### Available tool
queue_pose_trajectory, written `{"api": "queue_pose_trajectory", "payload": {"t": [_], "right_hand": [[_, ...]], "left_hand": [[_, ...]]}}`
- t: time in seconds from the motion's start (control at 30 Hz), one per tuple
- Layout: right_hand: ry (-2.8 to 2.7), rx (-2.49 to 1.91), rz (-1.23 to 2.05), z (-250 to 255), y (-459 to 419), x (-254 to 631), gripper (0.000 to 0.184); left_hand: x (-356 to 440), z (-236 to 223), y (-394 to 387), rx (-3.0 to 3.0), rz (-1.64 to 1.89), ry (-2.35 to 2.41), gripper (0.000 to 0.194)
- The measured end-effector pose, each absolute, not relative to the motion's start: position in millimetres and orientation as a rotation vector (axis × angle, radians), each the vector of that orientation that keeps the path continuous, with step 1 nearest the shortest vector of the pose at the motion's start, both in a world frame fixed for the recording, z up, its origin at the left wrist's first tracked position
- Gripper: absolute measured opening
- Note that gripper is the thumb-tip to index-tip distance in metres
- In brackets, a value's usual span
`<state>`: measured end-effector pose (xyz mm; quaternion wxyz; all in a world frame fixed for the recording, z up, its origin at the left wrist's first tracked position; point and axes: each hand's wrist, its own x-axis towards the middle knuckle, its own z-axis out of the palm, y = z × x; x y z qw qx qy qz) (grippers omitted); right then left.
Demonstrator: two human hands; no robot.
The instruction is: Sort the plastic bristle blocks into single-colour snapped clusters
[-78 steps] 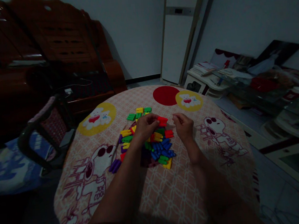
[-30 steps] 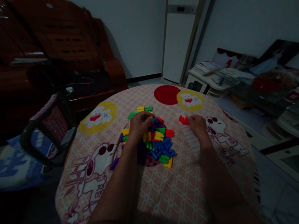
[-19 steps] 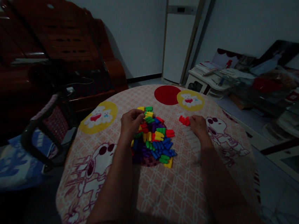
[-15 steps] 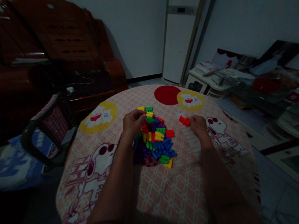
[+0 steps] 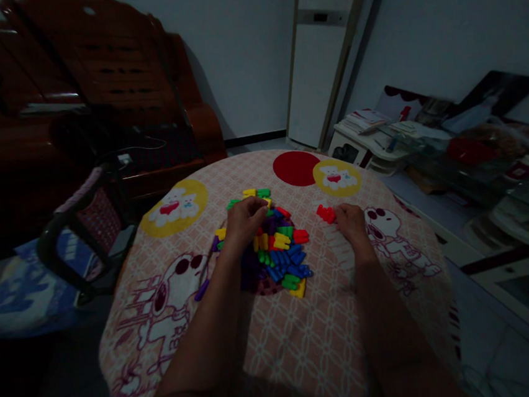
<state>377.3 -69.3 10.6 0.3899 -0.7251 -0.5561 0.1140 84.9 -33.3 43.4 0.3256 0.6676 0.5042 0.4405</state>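
My right hand [image 5: 351,220] is closed in a pinch on red toy building blocks [image 5: 326,214], which stick out to the left of the fingers just at the tablecloth. To the left, a heap of plastic building blocks [image 5: 285,259] in blue, green, yellow, red and purple lies on the table. Over the heap's upper part hangs my left hand [image 5: 247,222], thumb and fingertips brought together beside a yellow block [image 5: 269,203]. Whatever is between those fingertips is too small and dark to make out. My left hand and forearm hide part of the heap.
A patterned cloth covers the round table [image 5: 300,332]. Past its left edge stands a chair [image 5: 97,208], with a wooden bench [image 5: 131,80] behind. On the right, a low cabinet [image 5: 366,139] carries papers and clutter. A tall white unit [image 5: 315,75] stands by the wall.
My left hand has shifted a little to the right over the heap, uncovering yellow, green and purple blocks on its left side. My right hand and the red blocks have hardly moved.
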Motion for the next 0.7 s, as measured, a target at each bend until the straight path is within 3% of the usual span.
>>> {"api": "queue_pose_trajectory", "payload": {"t": [0.43, 0.7], "right_hand": [[-1.331, -1.816, 0.162, 8, -65, 385, 0.032], [-1.285, -1.707, 0.173, 13, -66, 381, 0.033]], "left_hand": [[156, 26, -72, 2.574, 0.386, 1.260, 0.027], [151, 24, -66, 2.569, 0.389, 1.251, 0.025]]}}
